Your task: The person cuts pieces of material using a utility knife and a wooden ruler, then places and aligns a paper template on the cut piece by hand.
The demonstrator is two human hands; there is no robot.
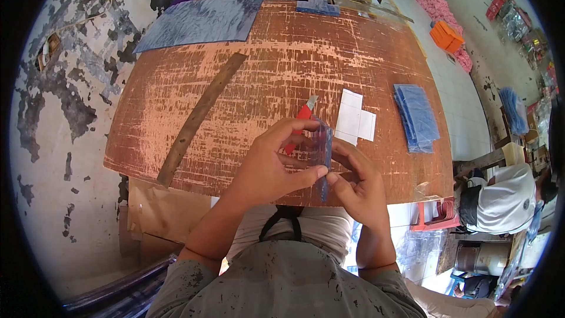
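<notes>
Between my two hands, above the table's near edge, stands a thin stack of clear bluish plastic sheets [324, 147], held on edge. My left hand [273, 162] grips it from the left, fingers behind and thumb at the near side. From the right, my right hand [358, 185] pinches its lower part with thumb and fingers. Just beyond my left fingers lies a red utility knife [305, 112] with its blade out, partly hidden by that hand. A white paper template [350, 115] with drawn lines lies right of the knife.
On the scratched brown table [282, 70] lie a flat wooden strip [203, 118], a large bluish plastic sheet [203, 20], a small plastic stack [318, 6] and a cut plastic stack [416, 119]. Another person [503, 200] sits at the right, near a red stool [435, 217].
</notes>
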